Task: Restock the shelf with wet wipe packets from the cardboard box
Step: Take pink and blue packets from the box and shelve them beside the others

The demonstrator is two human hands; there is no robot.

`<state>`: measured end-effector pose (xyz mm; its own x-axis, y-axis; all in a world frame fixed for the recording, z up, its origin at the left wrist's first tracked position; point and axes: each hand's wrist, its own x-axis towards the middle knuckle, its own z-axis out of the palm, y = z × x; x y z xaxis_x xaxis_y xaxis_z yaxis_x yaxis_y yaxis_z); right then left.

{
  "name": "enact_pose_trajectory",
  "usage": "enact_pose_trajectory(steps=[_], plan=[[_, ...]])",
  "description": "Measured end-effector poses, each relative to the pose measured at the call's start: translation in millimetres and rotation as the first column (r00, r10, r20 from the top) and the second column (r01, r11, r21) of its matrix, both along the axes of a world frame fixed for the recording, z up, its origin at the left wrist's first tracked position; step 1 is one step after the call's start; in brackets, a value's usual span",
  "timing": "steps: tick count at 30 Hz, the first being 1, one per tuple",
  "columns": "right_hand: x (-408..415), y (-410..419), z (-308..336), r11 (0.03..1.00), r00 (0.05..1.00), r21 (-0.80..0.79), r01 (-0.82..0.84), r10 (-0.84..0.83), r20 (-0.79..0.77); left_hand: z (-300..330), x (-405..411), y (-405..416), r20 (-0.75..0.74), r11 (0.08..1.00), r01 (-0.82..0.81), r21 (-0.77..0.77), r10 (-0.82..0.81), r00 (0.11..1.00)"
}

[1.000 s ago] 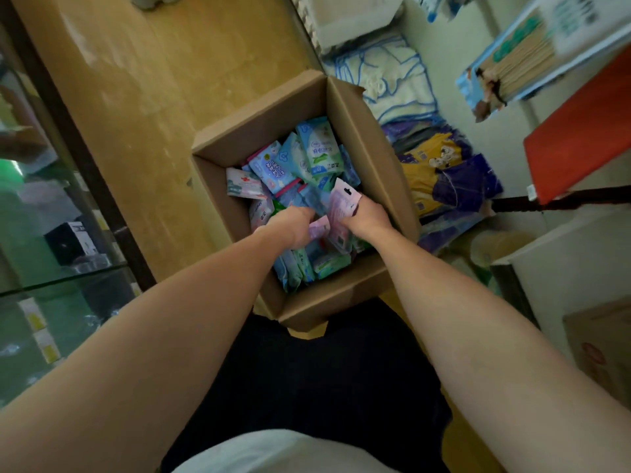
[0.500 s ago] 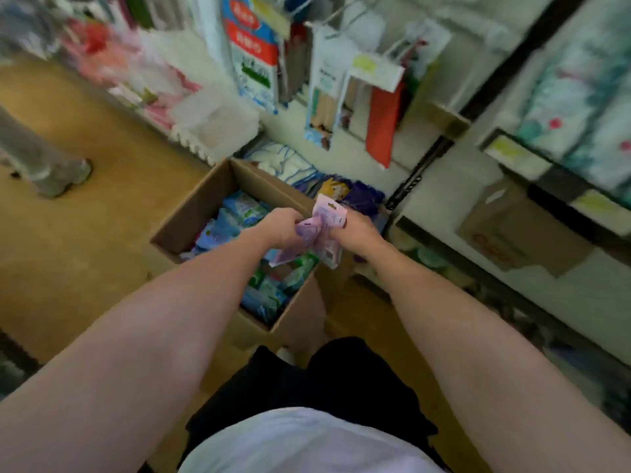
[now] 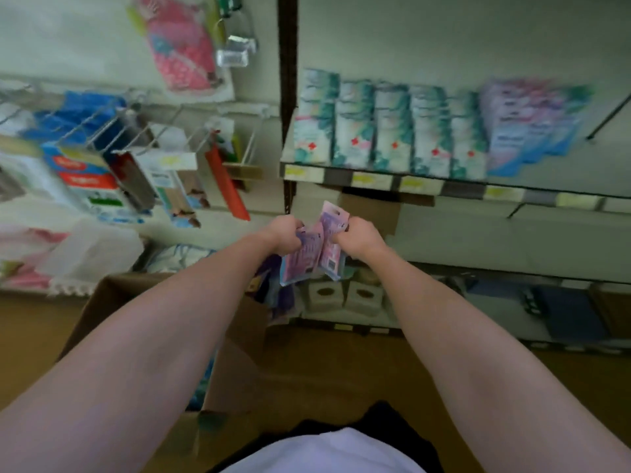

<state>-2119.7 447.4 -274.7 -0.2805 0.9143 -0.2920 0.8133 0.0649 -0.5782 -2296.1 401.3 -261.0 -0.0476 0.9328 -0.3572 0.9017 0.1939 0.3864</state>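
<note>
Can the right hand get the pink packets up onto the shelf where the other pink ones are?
Probably yes. The right hand grips pink wet wipe packets just below the shelf. Nothing shows between it and the pink stack up on the right, though it must lift over the shelf's front edge.

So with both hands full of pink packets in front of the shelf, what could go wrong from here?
1. The left hand and right hand each grip several pink packets fanned loosely; one could slip out.
2. The shelf row looks tightly packed with teal packs; pushing more in may topple them.
3. The cardboard box sits at the feet, a possible trip hazard.
</note>
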Motion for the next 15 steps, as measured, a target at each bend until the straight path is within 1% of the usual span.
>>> enact_pose_trajectory(steps=[3,7,12,15], plan=[[49.4,22.4,17.5,0.999,0.999,0.033,0.026,-0.025,-0.032,21.5,47.4,35.2,0.030,0.999,0.009,0.032,-0.010,1.000],[124.1,54.7,45.6,0.996,0.998,0.070,0.057,-0.055,-0.033,51.9,121.9,76.6,0.033,0.998,0.042,0.046,-0.043,0.998],[209.0,95.5,72.7,0.974,0.983,0.164,0.157,-0.138,-0.123,82.5,207.1,132.3,-0.119,0.980,0.186,0.070,-0.177,0.977],[249.0,116.6,88.2,0.961,0.973,0.198,0.195,-0.165,-0.159,100.1,249.5,156.1,-0.173,0.981,0.179,0.071,-0.165,0.971]])
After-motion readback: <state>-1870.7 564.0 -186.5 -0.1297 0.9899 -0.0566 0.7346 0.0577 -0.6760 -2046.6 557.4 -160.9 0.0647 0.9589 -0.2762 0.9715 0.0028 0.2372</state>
